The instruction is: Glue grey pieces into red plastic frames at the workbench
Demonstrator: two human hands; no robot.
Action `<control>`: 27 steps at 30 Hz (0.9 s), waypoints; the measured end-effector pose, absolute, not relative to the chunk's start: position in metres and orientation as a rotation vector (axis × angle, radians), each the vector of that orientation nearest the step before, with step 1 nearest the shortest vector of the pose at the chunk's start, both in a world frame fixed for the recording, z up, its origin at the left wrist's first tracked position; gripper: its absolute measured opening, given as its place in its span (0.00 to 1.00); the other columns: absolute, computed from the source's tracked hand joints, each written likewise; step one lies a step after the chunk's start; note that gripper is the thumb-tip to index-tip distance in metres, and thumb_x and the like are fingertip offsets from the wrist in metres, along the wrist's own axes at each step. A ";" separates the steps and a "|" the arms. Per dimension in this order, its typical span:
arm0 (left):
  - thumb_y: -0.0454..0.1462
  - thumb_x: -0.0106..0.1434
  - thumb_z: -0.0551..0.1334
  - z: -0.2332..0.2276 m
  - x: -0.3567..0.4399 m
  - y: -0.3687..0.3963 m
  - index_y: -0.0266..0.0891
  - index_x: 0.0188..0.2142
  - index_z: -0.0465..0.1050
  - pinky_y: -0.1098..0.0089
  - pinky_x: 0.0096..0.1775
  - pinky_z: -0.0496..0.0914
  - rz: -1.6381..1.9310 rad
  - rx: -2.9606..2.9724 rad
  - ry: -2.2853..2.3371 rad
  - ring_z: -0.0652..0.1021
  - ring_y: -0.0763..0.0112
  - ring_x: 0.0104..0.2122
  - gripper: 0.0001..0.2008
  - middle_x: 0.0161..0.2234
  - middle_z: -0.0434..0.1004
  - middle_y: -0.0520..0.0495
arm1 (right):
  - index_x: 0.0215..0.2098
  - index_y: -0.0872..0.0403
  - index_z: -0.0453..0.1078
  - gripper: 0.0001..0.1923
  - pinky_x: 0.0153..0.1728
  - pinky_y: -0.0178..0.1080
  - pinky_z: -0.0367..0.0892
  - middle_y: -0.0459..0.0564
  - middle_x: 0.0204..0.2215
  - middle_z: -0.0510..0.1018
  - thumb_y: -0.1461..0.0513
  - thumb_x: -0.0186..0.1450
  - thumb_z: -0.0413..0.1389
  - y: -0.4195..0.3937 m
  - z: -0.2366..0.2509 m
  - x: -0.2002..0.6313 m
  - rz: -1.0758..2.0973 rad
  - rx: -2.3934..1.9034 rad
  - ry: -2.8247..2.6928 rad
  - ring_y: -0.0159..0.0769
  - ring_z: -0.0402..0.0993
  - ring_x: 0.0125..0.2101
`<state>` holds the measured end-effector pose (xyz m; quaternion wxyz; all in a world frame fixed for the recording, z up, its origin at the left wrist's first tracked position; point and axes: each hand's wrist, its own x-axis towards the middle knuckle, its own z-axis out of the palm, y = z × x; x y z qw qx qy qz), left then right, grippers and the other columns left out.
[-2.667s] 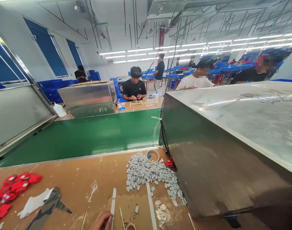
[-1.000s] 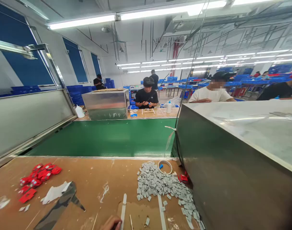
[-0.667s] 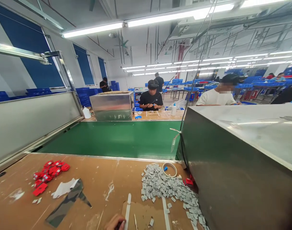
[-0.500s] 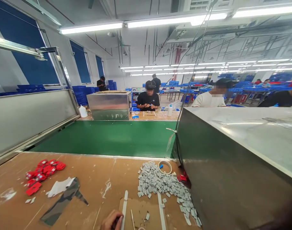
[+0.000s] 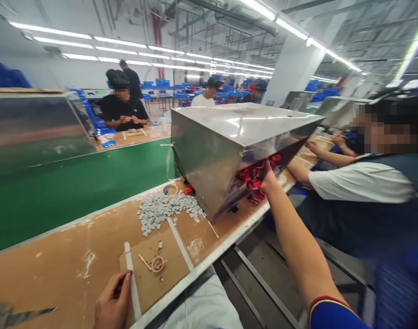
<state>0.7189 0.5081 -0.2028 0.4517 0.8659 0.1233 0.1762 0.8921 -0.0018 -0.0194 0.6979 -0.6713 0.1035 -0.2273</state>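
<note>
My left hand (image 5: pixel 113 299) rests on the brown tabletop beside a cardboard sheet (image 5: pixel 171 274). Its fingers are curled, with thumb and forefinger meeting, and nothing shows between them. On the cardboard stand a small cup of brownish paste (image 5: pixel 158 264), a thin stick (image 5: pixel 144 262) and one small grey piece (image 5: pixel 160 245). My right hand (image 5: pixel 269 179) reaches far to the right, under a metal box-shaped cover, among red pieces (image 5: pixel 254 183). Its fingers are mostly hidden there, so whether they grip one cannot be seen.
Small grey pieces (image 5: pixel 161 211) lie heaped near a tape roll (image 5: pixel 170 190). The metal cover (image 5: pixel 209 160) stands over the table on the right. Beyond runs a green belt (image 5: pixel 133 173). A co-worker (image 5: pixel 377 183) sits close at right; another person (image 5: pixel 123 107) works across the belt.
The view has swung to the right. My right arm has come into view, stretched to the red pieces under the metal cover. My left hand stays curled by the cardboard.
</note>
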 end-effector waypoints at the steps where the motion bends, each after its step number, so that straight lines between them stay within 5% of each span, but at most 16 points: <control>1: 0.72 0.52 0.61 -0.203 0.720 0.509 0.44 0.31 0.84 0.64 0.29 0.80 0.425 2.141 0.309 0.85 0.55 0.28 0.36 0.30 0.88 0.45 | 0.48 0.57 0.73 0.18 0.30 0.37 0.76 0.49 0.38 0.79 0.50 0.75 0.56 -0.012 -0.024 0.875 -0.518 -1.465 0.297 0.33 0.77 0.31; 5: 0.67 0.55 0.62 -0.204 0.721 0.509 0.44 0.33 0.83 0.64 0.31 0.79 0.383 2.138 0.320 0.84 0.56 0.30 0.31 0.31 0.88 0.45 | 0.31 0.51 0.67 0.26 0.10 0.30 0.52 0.45 0.24 0.73 0.40 0.71 0.46 -0.016 -0.041 0.788 -0.550 -1.340 0.460 0.30 0.65 0.17; 10: 0.57 0.59 0.63 -0.204 0.718 0.504 0.41 0.33 0.82 0.65 0.35 0.77 0.353 2.084 0.290 0.82 0.60 0.30 0.23 0.32 0.86 0.45 | 0.36 0.44 0.73 0.18 0.07 0.31 0.53 0.51 0.34 0.79 0.41 0.60 0.59 0.057 -0.032 0.703 -0.576 -1.196 0.332 0.34 0.69 0.20; 13: 0.53 0.60 0.65 -0.207 0.714 0.503 0.39 0.34 0.82 0.66 0.36 0.76 0.361 1.952 0.307 0.82 0.62 0.31 0.20 0.32 0.85 0.45 | 0.43 0.41 0.73 0.22 0.08 0.31 0.54 0.51 0.38 0.79 0.38 0.61 0.59 0.131 -0.017 0.720 -0.372 -1.259 0.082 0.35 0.70 0.21; 18: 0.52 0.65 0.62 -0.216 0.705 0.502 0.37 0.37 0.80 0.66 0.41 0.77 0.454 1.805 0.396 0.83 0.62 0.36 0.20 0.35 0.85 0.43 | 0.53 0.44 0.67 0.21 0.21 0.33 0.68 0.44 0.32 0.73 0.42 0.70 0.52 0.308 -0.053 0.824 -0.048 -1.522 -0.419 0.30 0.67 0.22; 21: 0.53 0.68 0.61 -0.217 0.698 0.502 0.37 0.37 0.80 0.67 0.38 0.77 0.502 1.772 0.424 0.83 0.63 0.34 0.21 0.33 0.84 0.43 | 0.54 0.50 0.67 0.17 0.37 0.38 0.74 0.48 0.37 0.74 0.51 0.75 0.47 0.403 -0.100 0.869 -0.007 -1.992 -0.821 0.35 0.75 0.34; 24: 0.53 0.69 0.61 -0.216 0.693 0.501 0.37 0.35 0.81 0.68 0.37 0.77 0.536 1.768 0.427 0.83 0.63 0.34 0.21 0.33 0.84 0.42 | 0.51 0.55 0.71 0.15 0.50 0.43 0.73 0.54 0.46 0.76 0.56 0.69 0.58 0.455 -0.135 0.887 0.098 -2.133 -1.064 0.41 0.77 0.45; 27: 0.51 0.71 0.60 -0.216 0.692 0.498 0.38 0.35 0.81 0.68 0.38 0.78 0.560 1.794 0.423 0.84 0.63 0.36 0.21 0.34 0.84 0.41 | 0.53 0.53 0.73 0.19 0.50 0.44 0.73 0.57 0.54 0.75 0.56 0.65 0.64 0.475 -0.151 0.890 0.216 -2.189 -1.279 0.44 0.79 0.46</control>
